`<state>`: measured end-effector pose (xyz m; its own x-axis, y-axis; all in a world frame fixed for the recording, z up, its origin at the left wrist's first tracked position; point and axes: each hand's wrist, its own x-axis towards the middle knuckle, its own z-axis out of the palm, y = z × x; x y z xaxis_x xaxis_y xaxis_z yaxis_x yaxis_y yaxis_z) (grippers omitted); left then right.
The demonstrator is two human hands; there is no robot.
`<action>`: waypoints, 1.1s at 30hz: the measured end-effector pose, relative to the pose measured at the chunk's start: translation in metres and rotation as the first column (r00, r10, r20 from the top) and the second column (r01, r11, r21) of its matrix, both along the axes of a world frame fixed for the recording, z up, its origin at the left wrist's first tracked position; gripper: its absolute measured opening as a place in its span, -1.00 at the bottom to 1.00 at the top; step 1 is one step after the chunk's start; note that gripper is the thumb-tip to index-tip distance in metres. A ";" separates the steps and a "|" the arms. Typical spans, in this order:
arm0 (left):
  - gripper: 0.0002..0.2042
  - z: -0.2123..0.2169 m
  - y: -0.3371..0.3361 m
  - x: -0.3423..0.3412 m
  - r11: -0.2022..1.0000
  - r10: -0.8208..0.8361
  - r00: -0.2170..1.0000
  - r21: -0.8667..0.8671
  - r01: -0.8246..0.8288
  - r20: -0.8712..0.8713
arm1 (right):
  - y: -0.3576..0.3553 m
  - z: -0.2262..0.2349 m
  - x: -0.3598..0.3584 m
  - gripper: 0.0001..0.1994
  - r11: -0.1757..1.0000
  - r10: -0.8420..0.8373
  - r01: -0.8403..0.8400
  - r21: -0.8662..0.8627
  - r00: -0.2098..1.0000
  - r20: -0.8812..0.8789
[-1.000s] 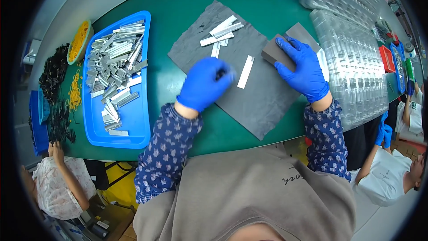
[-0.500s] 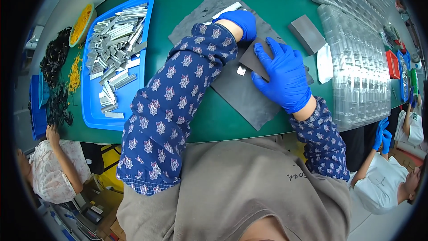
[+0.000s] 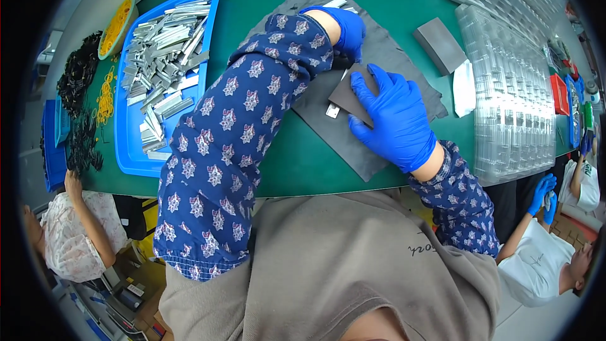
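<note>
My right hand (image 3: 398, 120), in a blue glove, grips a flat dark grey block (image 3: 349, 97) from its right side, thumb at the near edge and fingers over the top. The block rests on a rough-edged dark slab or sheet (image 3: 369, 155). Beside the block's near left edge shows a small shiny metal piece (image 3: 332, 110); whether it continues beneath is hidden. My left hand (image 3: 348, 31), also gloved, is bent downward just beyond the block, its fingers curled together; what they hold is hidden. Pale metal strips (image 3: 336, 2) lie past it on the slab.
A blue tray (image 3: 212, 25) of metal strips stands left, near a bowl of yellow bands (image 3: 118, 28) and black parts (image 3: 79, 85). To the right are another grey block (image 3: 440, 45), a white packet (image 3: 464, 88) and stacked clear plastic trays (image 3: 505, 101). Other people sit at both sides.
The grey block and my right hand have shifted a little left and toward me, with the small metal piece. My left hand stays nearly in place. The view has tilted slightly.
</note>
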<state>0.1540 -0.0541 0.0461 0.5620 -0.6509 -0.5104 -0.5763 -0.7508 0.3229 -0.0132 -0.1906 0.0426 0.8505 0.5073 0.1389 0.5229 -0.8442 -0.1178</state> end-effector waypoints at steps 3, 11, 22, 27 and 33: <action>-0.76 0.003 -0.001 -0.002 1.000 0.009 1.000 0.024 -0.009 -0.009 | -0.001 -0.005 -0.001 -0.42 1.000 -0.016 0.015 0.018 1.000 0.019; -0.74 -0.009 0.011 0.000 0.994 -0.052 0.999 -0.092 0.052 0.007 | -0.005 0.001 -0.006 -0.40 0.993 0.028 -0.030 0.112 0.999 0.022; -0.68 -0.013 0.019 -0.016 0.998 -0.038 0.993 -0.051 0.043 0.107 | 0.012 0.002 -0.018 -0.37 1.000 0.016 -0.016 0.025 1.000 0.012; -0.68 -0.011 0.013 -0.020 0.997 0.014 0.994 -0.075 -0.006 0.112 | 0.016 0.005 -0.027 -0.39 0.999 0.045 -0.046 -0.009 0.998 -0.054; -0.68 -0.017 0.008 -0.019 0.993 0.005 0.991 -0.114 0.010 0.130 | 0.018 -0.001 -0.022 -0.36 0.999 0.025 -0.024 0.031 0.999 -0.039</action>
<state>0.1354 -0.0458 0.0287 0.6167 -0.7024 -0.3554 -0.6211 -0.7116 0.3285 -0.0351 -0.1721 0.0414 0.8430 0.5240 0.1211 0.5377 -0.8269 -0.1649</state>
